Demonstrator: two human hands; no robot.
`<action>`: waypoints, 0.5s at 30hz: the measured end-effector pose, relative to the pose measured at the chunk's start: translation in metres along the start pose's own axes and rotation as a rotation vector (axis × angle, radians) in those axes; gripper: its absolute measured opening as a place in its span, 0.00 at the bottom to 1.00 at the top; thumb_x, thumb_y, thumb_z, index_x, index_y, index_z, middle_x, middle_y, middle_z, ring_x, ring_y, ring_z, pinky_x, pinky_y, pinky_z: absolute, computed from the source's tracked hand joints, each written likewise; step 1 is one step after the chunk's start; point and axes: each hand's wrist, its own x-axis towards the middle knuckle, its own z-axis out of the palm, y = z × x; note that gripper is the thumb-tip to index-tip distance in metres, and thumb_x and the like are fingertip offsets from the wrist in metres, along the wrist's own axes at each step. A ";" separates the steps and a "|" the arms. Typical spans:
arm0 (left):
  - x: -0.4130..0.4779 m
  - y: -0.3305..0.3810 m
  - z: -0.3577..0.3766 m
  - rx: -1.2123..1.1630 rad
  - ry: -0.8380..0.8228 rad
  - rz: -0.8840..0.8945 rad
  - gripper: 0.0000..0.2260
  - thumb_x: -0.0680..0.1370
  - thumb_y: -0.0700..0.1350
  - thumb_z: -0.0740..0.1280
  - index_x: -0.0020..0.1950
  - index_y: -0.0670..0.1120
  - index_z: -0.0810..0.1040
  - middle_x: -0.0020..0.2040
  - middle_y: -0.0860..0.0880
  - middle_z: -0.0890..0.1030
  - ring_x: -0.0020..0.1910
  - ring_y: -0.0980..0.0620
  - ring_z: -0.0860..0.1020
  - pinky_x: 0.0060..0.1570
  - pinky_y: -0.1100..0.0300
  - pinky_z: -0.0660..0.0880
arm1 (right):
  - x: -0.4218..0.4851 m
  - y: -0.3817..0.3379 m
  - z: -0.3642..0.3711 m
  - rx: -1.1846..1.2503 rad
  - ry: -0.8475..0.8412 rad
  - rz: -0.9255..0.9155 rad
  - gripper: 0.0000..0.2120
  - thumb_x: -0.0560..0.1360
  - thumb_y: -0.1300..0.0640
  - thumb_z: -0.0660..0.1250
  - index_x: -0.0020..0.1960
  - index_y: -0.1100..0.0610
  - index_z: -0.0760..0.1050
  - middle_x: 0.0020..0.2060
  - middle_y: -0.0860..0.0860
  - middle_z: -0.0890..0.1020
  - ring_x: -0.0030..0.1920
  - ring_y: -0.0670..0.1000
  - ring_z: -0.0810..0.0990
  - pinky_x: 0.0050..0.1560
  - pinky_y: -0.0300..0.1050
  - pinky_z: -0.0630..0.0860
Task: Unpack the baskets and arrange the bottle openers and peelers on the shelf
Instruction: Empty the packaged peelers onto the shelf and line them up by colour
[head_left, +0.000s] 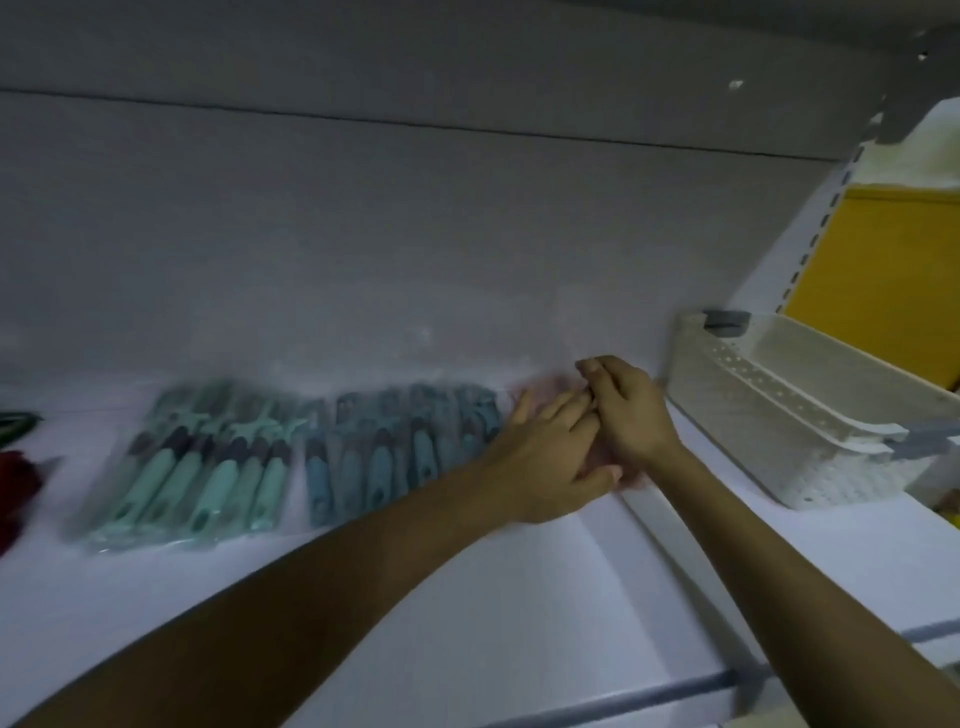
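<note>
While both hands cover blurred pink packets (519, 405) at row's right end on shelf (467, 597) | left hand (550, 452): fingers straight, pressing | right hand (623, 410): fingers bent, grip unclear | mint packets (208, 467), blue packets (395, 447) leftward

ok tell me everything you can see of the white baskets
The baskets are two white, plastic-looking rectangular bins with perforated walls, nested one in the other; the upper one looks empty. They stand on the shelf at its right end, just right of the right hand, which seems not to touch them.
</note>
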 end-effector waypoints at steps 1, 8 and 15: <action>-0.020 -0.009 -0.010 0.001 0.016 0.025 0.27 0.79 0.57 0.57 0.75 0.45 0.61 0.75 0.47 0.62 0.75 0.51 0.57 0.74 0.49 0.48 | -0.008 -0.010 0.011 0.029 -0.013 -0.013 0.12 0.81 0.59 0.57 0.50 0.60 0.78 0.43 0.53 0.82 0.44 0.51 0.79 0.48 0.43 0.74; -0.127 -0.090 -0.046 0.121 0.098 -0.351 0.26 0.81 0.57 0.48 0.77 0.50 0.54 0.78 0.49 0.52 0.77 0.48 0.51 0.74 0.47 0.50 | -0.057 -0.061 0.084 -0.162 -0.298 -0.284 0.18 0.82 0.56 0.58 0.69 0.61 0.70 0.68 0.59 0.72 0.69 0.56 0.69 0.70 0.46 0.61; -0.149 -0.117 -0.029 -0.028 -0.176 -0.281 0.28 0.76 0.67 0.40 0.73 0.62 0.35 0.75 0.59 0.34 0.76 0.54 0.38 0.74 0.46 0.39 | -0.077 -0.057 0.096 -0.522 -0.460 -0.306 0.33 0.78 0.36 0.43 0.78 0.51 0.50 0.78 0.49 0.54 0.77 0.47 0.49 0.74 0.50 0.40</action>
